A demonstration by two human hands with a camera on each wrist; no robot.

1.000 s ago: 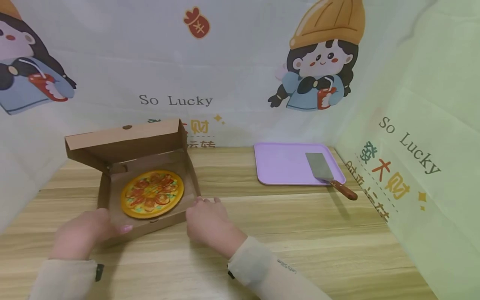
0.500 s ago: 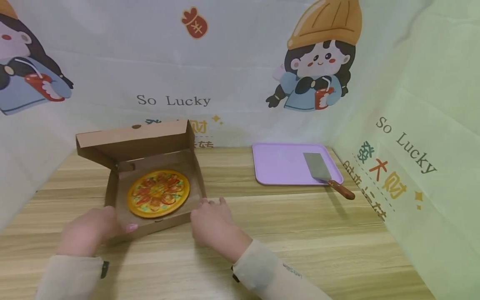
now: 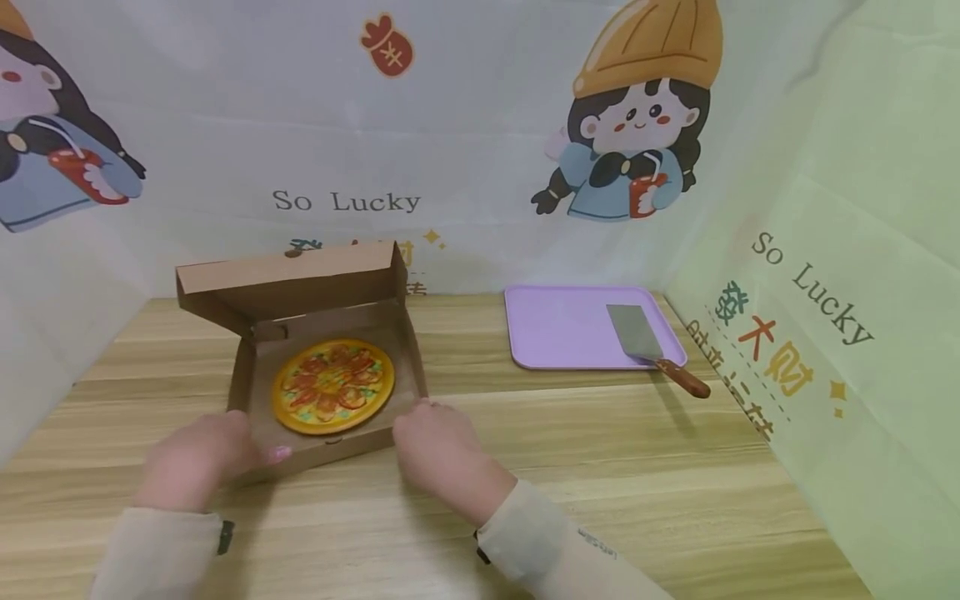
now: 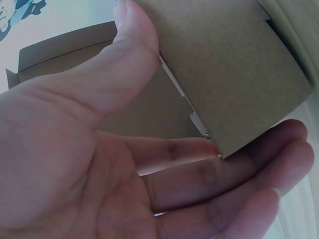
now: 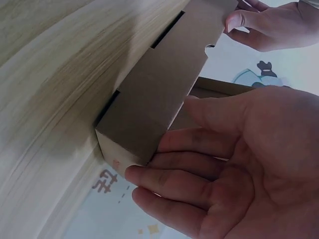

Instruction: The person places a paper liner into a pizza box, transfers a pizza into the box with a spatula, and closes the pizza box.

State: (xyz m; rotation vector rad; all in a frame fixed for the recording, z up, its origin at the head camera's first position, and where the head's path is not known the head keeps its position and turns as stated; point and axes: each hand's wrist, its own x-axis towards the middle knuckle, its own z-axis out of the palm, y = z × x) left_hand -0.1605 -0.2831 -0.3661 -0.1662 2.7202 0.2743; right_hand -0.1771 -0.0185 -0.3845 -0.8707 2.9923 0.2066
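An open cardboard pizza box [image 3: 337, 451] stands on the table in the head view, its lid [image 3: 292, 273] tilted up at the back. Inside lies a round pizza [image 3: 333, 386] with red and green topping. My left hand [image 3: 198, 458] holds the front left corner, thumb over the front wall and fingers along the left side; the left wrist view shows this box corner [image 4: 234, 69] close up. At the front right corner my right hand [image 3: 450, 457] grips the box, its fingers against the side wall. In the right wrist view the thumb lies at the front wall's [image 5: 159, 84] upper edge.
A purple tray [image 3: 558, 329] lies at the back right of the wooden table [image 3: 600, 483]. On it rests a metal spatula [image 3: 637, 332], its brown handle [image 3: 684, 379] sticking out over the tray's front edge. Printed cloth walls [image 3: 480, 150] stand behind and at the sides.
Both hands have moved the pizza box to the right across the table, with the pizza inside it. The tray and spatula stay where they were; the head view has shifted slightly.
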